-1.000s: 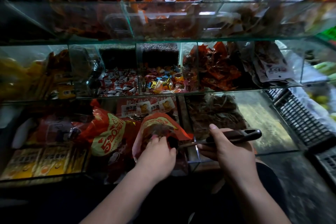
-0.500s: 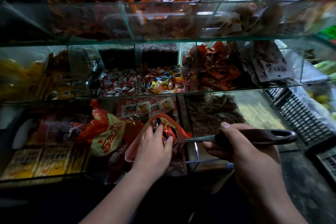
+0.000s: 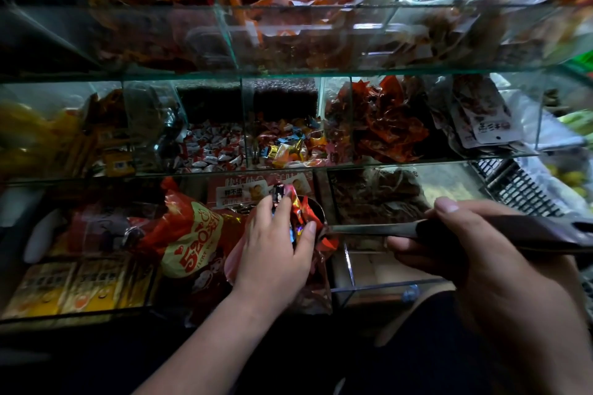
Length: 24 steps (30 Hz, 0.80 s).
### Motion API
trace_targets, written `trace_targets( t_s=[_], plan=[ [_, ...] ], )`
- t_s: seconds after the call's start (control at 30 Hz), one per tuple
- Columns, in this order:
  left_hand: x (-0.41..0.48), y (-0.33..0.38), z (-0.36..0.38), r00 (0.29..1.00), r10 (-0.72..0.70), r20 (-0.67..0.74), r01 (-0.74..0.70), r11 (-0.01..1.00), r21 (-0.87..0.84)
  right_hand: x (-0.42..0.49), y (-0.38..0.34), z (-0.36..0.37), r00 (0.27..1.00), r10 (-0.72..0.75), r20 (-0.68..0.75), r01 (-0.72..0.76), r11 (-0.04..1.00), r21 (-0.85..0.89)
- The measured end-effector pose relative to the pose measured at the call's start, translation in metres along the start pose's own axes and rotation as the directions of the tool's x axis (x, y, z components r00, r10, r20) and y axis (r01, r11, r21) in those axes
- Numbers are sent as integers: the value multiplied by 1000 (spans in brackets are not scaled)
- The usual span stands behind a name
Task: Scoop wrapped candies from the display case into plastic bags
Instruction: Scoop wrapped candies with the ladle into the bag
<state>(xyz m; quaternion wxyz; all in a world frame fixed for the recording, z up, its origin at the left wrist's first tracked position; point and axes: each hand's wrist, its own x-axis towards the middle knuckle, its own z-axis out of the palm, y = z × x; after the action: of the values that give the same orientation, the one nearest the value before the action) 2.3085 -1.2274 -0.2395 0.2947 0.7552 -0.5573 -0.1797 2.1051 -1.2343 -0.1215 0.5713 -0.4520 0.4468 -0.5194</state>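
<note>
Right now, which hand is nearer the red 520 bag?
Left. The left hand grips wrapped candies right beside the red 520 bag; the right hand holds the scoop handle farther right.

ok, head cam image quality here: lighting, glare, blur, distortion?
Head view: dim, foreground near black; reflections on the glass shelves veil the top row; wide-angle bows the shelf edges; right hand on the scoop looms large and soft; left hand and the candies it grips are sharper.
</note>
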Motion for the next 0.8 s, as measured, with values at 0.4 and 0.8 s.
trace_targets(
  t_s=[0.4,0.8],
  plan=[
    [145,28,-18,998,27,-50,-30,998,-47,99,13,27,971,71,-230,-15,972,236],
    [188,-7,-10,997,-6,-77,1,998,-70,158,79,68,791,-508,340,608,598,-522]
  ],
)
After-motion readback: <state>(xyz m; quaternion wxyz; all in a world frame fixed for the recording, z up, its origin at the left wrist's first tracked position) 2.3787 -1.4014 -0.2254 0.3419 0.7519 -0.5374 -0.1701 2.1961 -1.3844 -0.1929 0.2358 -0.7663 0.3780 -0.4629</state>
